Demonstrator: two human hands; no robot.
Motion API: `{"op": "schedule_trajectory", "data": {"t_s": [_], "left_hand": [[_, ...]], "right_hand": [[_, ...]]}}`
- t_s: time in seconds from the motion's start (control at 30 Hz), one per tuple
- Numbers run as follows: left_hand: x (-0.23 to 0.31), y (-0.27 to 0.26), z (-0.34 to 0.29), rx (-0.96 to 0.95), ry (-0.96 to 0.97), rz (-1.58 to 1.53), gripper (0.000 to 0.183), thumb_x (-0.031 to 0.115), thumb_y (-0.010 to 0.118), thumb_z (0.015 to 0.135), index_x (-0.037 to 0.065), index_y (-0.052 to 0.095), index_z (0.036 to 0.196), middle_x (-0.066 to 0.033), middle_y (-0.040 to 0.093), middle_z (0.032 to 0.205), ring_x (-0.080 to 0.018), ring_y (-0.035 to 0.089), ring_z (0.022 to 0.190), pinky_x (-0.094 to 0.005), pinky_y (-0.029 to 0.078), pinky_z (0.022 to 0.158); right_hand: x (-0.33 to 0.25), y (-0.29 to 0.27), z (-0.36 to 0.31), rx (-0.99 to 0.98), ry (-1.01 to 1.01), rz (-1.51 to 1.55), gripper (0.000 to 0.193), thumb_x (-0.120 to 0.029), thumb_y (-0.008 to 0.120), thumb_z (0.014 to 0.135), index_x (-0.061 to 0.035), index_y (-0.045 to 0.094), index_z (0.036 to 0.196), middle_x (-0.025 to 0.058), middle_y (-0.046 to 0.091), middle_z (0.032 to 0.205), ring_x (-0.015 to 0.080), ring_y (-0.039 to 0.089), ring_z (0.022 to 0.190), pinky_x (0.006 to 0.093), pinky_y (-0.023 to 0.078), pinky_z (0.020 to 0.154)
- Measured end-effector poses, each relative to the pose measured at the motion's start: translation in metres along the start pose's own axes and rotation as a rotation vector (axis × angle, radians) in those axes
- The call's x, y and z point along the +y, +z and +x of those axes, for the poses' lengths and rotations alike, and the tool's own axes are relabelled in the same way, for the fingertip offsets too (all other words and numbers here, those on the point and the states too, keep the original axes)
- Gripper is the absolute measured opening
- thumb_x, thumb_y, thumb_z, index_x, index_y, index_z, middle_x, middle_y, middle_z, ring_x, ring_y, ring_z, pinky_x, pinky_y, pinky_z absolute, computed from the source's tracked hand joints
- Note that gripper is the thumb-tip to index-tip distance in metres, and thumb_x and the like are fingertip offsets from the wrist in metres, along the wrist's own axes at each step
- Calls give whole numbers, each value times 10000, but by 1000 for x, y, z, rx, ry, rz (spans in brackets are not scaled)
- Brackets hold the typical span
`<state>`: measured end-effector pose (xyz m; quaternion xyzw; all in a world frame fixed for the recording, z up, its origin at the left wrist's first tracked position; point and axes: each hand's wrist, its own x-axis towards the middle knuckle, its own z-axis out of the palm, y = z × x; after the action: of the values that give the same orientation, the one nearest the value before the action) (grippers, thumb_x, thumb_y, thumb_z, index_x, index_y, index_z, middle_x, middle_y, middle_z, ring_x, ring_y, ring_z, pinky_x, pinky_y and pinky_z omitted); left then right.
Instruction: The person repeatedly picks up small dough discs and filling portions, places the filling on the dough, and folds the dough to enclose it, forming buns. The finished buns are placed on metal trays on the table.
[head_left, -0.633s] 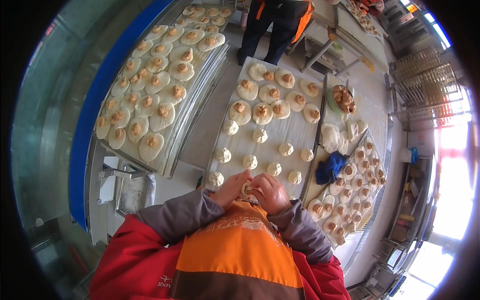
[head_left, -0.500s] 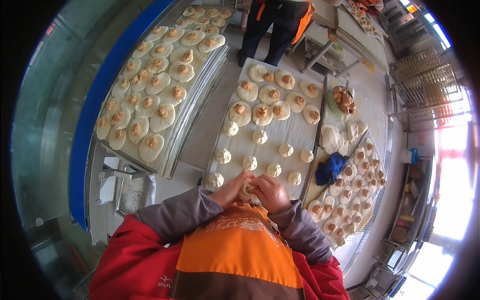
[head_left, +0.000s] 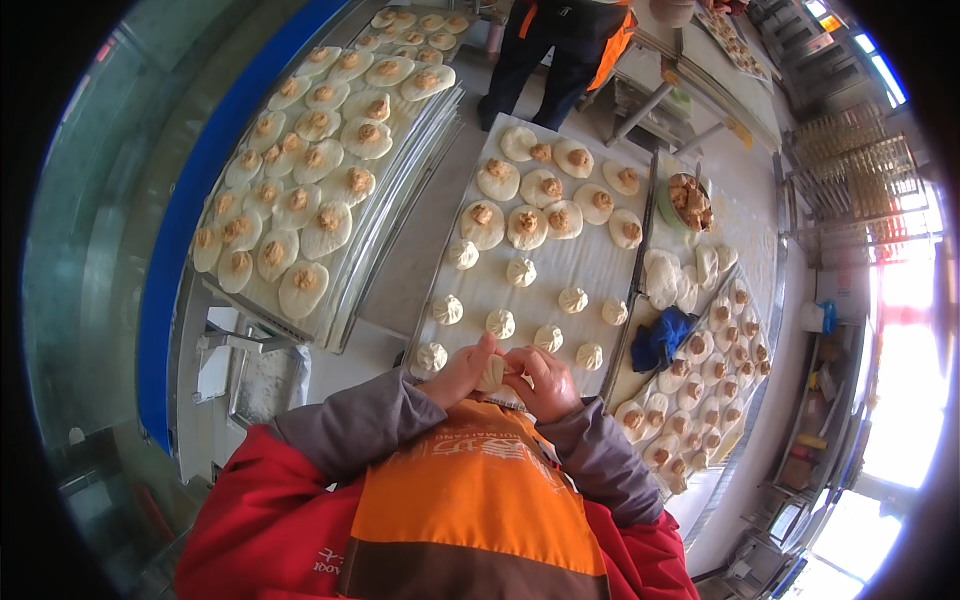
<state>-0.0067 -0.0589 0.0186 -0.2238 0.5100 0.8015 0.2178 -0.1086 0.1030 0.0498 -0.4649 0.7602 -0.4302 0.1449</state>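
Between my two hands, at the near edge of the tray, is a pleated dough bun [head_left: 491, 376]. My left hand [head_left: 458, 374] cups its left side with the thumb raised along it. The fingers of my right hand [head_left: 543, 384] are closed on the bun's right edge, pinching the dough. Just beyond my hands, pleated buns [head_left: 500, 323] stand in loose rows on the lined tray [head_left: 490, 290]. Farther up the same tray lie flat dough rounds [head_left: 527, 228], each topped with a lump of brown filling. The bun's underside is hidden by my fingers.
A stacked set of trays with filled dough rounds [head_left: 327, 230] stands at the left. On the right are a bowl of filling [head_left: 689, 202], a blue cloth [head_left: 661, 339], plain dough pieces [head_left: 672, 280] and another filled tray [head_left: 700, 390]. A person [head_left: 560, 60] stands beyond the middle tray.
My left thumb has lifted and the left hand has shifted slightly left, showing more of the bun. My right fingers have drawn in at its right edge.
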Motion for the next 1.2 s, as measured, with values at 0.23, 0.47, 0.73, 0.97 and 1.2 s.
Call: {"op": "schedule_trajectory", "data": {"t_s": [0.23,0.47,0.73,0.97,1.2], "left_hand": [[3,-17,6,-250,-179,-95,734,703,218,1005,99,593,1186,28,540,790,-68,457,615,-219,378,541],[-3,-23,-6,-70,321,382,546,554,344,1057,98,537,1286,-33,572,1004,-54,534,840,-238,449,649],[-3,-19,-11,-89,102,85,661,655,274,1019,88,590,1145,-40,598,807,-98,534,561,-240,440,518],[-3,-18,-4,-245,-317,-270,776,798,193,933,127,580,947,-37,612,735,-119,467,470,-253,304,394],[-11,-10,-3,-154,-226,-333,676,687,285,1003,84,589,1004,-45,604,741,-132,546,538,-257,417,462]], "right_hand": [[-5,1,0,-111,-134,-131,166,-32,753,765,-26,632,879,104,639,817,299,637,751,389,526,655],[-6,8,-8,24,315,222,122,10,726,811,-9,668,916,109,674,846,270,672,777,346,540,680],[-9,11,-5,7,37,31,107,2,719,827,-2,639,898,119,670,863,290,672,775,360,542,677],[-16,8,-3,-89,11,101,176,-5,704,805,-46,649,967,116,634,860,319,652,774,393,545,675],[-12,7,-9,-91,75,77,199,-20,724,804,-29,653,989,113,636,916,304,652,814,358,545,709]]}}
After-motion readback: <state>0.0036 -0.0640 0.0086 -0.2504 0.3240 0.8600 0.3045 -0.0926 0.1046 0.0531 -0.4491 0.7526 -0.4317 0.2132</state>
